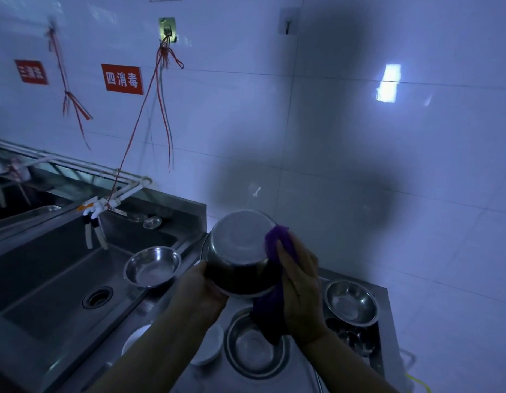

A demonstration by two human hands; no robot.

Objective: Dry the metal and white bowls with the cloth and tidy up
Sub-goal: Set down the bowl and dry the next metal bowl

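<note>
Both hands [200,290] on upturned bowl [239,251]

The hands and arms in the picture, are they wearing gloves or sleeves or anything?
No gloves. The left hand and right hand are both bare, and so are both forearms as far as the bottom edge of the picture, with no sleeve in view. I see no watch, bracelet or ring, though the dim bluish light could hide something small.

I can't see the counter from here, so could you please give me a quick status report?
Left hand grips metal bowl, held up, tilted. Right hand presses purple cloth against its rim. Nothing in the way; more metal bowls and a white bowl wait below.
</note>
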